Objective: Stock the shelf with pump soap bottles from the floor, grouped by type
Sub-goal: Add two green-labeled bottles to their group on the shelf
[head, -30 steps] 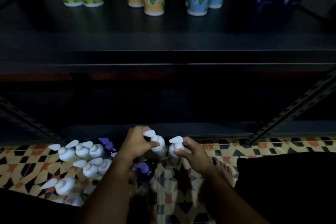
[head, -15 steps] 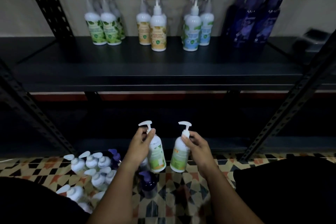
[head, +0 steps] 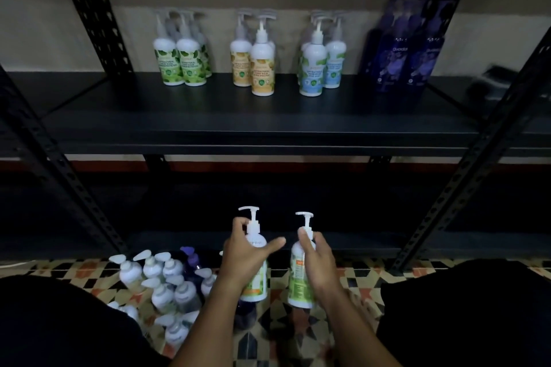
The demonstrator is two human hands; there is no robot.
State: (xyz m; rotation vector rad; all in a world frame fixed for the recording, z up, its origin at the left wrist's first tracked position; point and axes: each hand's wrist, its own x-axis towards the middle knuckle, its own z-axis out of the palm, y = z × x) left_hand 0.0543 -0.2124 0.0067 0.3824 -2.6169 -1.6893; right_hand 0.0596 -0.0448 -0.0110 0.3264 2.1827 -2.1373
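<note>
Gripping upright white green-labelled pump bottles, left hand [head: 243,259] one [head: 257,274], right hand [head: 316,262] another [head: 298,277].

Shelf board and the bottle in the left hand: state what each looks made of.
Shelf board: likely painted metal, matte black, thin folded front edge.
Bottle in the left hand: probably plastic, smooth opaque white, moulded pump, printed label.

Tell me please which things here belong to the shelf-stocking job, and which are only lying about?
Part of the job:
- green-label bottle in the left hand
- green-label bottle in the right hand
- floor bottles
- shelf with green group, yellow group, blue group, purple group

Just lying about:
- dark object at the shelf's right end, unclear
</note>
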